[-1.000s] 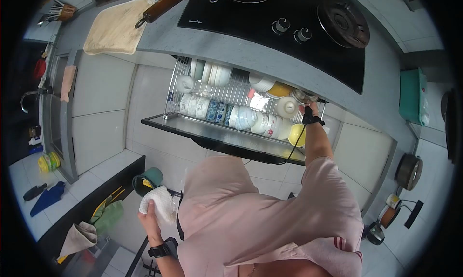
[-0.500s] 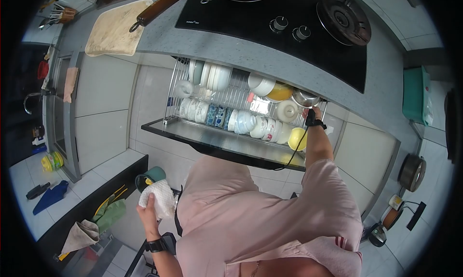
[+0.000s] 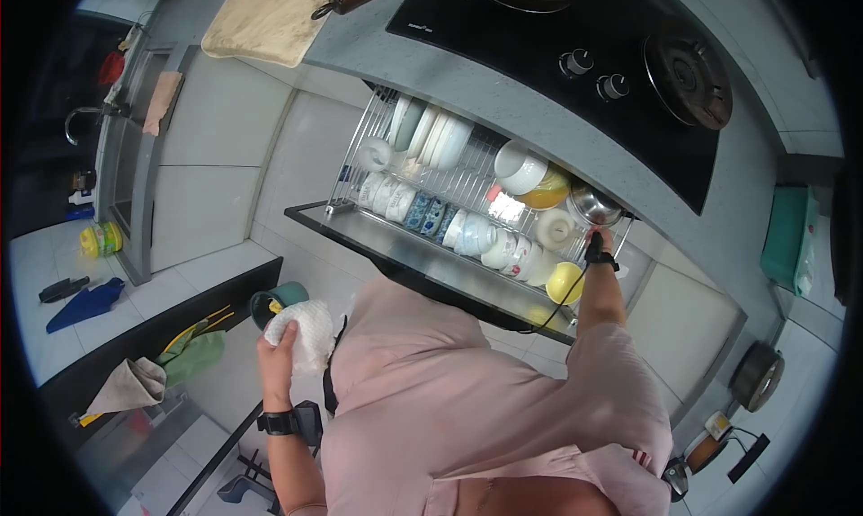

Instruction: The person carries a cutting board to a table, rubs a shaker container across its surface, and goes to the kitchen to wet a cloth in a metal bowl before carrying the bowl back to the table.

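A white textured cloth (image 3: 306,334) is in my left hand (image 3: 277,354), bunched between thumb and fingers, out to the left of my body. At the right end of the pulled-out dish drawer (image 3: 422,291), my right hand (image 3: 600,240) has its fingers closed at the near rim of a shiny metal bowl (image 3: 595,207); some of the fingers are hidden. Beside that hand lie a white lidded dish (image 3: 555,229) and a yellow bowl (image 3: 564,283). A white bowl (image 3: 520,168) and an amber bowl (image 3: 547,192) stand left of the metal one.
Several plates (image 3: 440,140) and blue-patterned cups (image 3: 430,216) fill the drawer's wire rack. Above it is the counter edge with a black gas hob (image 3: 539,66) and a cutting board (image 3: 265,22). A green bin (image 3: 286,296) stands by my left hand.
The view has turned and shifted, so the drawer sits further right and lower. More of the metal bowl's inside shows by my right hand. My left hand still holds the cloth.
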A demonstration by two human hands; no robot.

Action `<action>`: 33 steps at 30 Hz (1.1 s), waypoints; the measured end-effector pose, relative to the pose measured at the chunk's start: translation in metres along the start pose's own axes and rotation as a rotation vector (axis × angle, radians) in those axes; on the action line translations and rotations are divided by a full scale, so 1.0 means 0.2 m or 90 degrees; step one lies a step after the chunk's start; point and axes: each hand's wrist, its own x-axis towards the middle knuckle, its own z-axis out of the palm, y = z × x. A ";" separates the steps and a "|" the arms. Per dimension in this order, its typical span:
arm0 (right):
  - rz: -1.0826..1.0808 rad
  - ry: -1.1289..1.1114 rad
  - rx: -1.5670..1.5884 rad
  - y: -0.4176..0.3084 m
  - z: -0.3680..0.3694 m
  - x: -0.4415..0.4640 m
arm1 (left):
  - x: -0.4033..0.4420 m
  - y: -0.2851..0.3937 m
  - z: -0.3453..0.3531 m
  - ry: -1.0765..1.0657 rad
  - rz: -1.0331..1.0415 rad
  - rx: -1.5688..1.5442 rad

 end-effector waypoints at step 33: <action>-0.056 -0.231 -0.589 -0.02 0.18 -1.73 | 0.18 -0.27 -0.17 -0.145 0.034 -0.235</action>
